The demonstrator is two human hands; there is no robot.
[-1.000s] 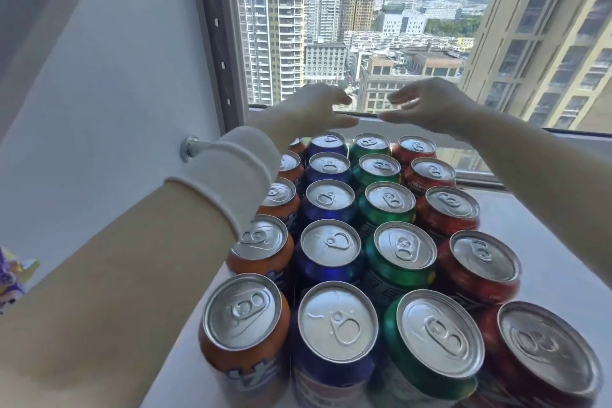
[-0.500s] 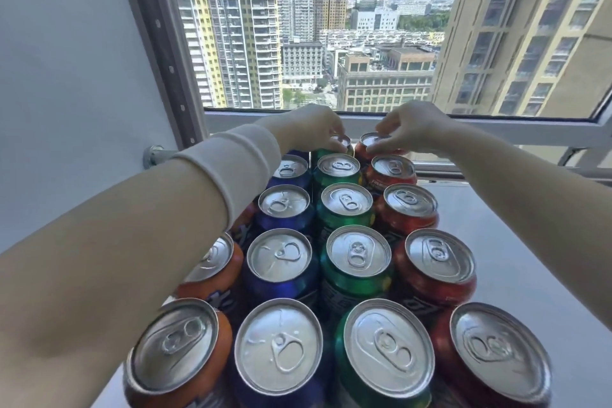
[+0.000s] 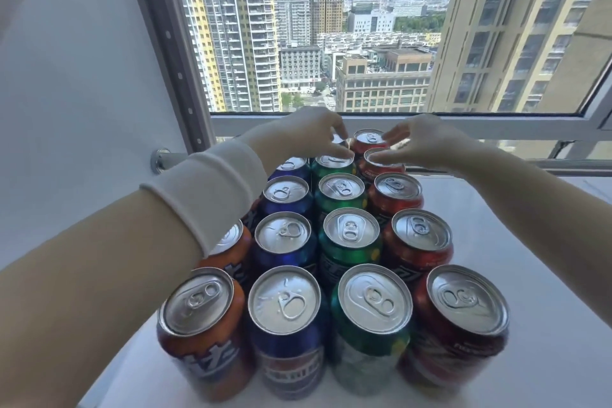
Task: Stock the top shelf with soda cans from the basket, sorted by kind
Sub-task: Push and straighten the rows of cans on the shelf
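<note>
As seen from the head, forward and down: one view, both arms stretched toward the upper middle of the frame.
Soda cans (image 3: 351, 230): upright and packed touching on the white shelf (image 3: 536, 242), filling the lower middle of the frame, sorted by colour into four rows running from the bottom edge up toward the window (image 3: 364, 26).
Orange row (image 3: 198, 303): leftmost; front can in plain sight, the next half covered by the left forearm (image 3: 99, 275), the rest hidden.
Blue row (image 3: 284, 298): second from left, four tops showing.
Green row (image 3: 372, 298): third from left, far end partly hidden.
Red row (image 3: 467, 300): rightmost, five tops showing.
Left hand (image 3: 311, 132): at frame centre, above the far end of the green row; fingers curled down, thumb and forefinger tips brought together at a can rim there; cannot tell whether anything is gripped.
Right hand (image 3: 427, 142): just right of centre, over the far end of the red row; fingers loosely spread and fairly straight, thumb tip on the rim of the second-farthest red can (image 3: 384, 170), forefinger out to the farthest red can (image 3: 368, 139); holds nothing.
Sleeve cuff (image 3: 212, 192): white, round the left wrist, left of centre.
Wall panel (image 3: 82, 93): pale, across the left third.
Perforated post (image 3: 165, 43): grey, slanting down from the top left, with a metal peg (image 3: 159, 161) beside its lower end.
</note>
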